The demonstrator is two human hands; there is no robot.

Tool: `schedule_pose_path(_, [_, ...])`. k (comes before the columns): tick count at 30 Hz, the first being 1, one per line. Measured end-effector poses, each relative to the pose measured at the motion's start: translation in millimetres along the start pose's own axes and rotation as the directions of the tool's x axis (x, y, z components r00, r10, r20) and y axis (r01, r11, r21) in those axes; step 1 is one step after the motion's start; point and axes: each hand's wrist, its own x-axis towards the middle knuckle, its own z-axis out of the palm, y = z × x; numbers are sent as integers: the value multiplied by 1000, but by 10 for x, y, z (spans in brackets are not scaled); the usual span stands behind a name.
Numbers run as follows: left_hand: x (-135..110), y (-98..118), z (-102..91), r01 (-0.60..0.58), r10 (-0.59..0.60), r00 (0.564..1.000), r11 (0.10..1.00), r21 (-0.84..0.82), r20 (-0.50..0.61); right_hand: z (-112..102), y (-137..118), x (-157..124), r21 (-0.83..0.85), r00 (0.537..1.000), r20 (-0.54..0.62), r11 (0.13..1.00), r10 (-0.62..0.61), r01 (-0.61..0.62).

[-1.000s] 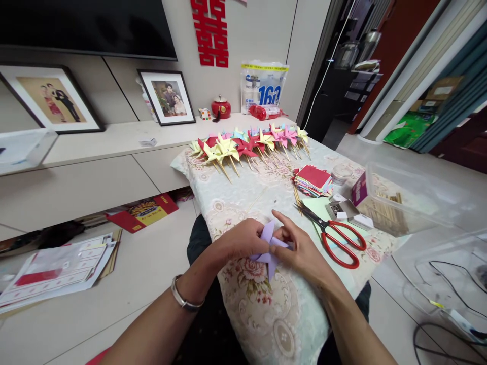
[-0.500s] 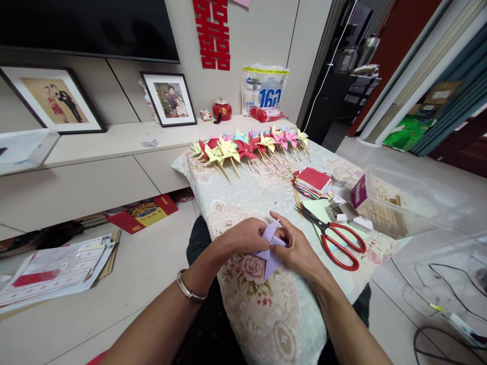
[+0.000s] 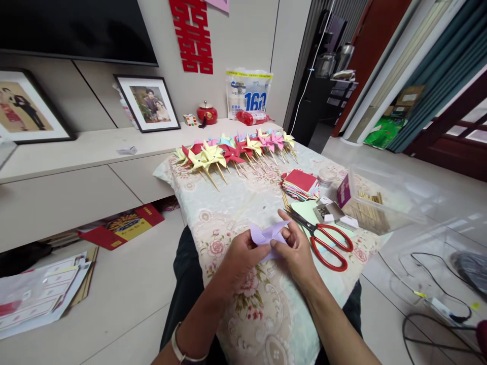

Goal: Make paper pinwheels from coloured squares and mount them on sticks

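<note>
Tablecloth (image 3: 216, 208) | clear bin (image 3: 403, 210): sticks (image 3: 371, 210) | carton (image 3: 335, 212): bits (image 3: 323, 215) (indistinct) | fingers (image 3: 283, 250): purple paper (image 3: 262, 235)

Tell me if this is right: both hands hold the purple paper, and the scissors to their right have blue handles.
Not quite: the head view shows red handles, not blue, on the scissors. The left hand and right hand do hold the purple paper, and the scissors lie to their right.
</note>
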Motion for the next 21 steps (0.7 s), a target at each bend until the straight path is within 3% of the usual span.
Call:
schedule_pose_path(4, [24, -21, 90, -2, 3, 997, 1000, 6, -78, -9, 15, -13, 9, 1000, 14, 1000, 15, -16])
schedule_pose_path(10, [45, -54, 79, -12, 29, 987, 994, 109, -157, -25, 23, -14, -48, 1000, 8, 999, 13, -13])
schedule_pose_path(21, [73, -131, -14, -30, 63, 987, 975, 222, -147, -6, 2, -14, -37, 999, 20, 998, 49, -48])
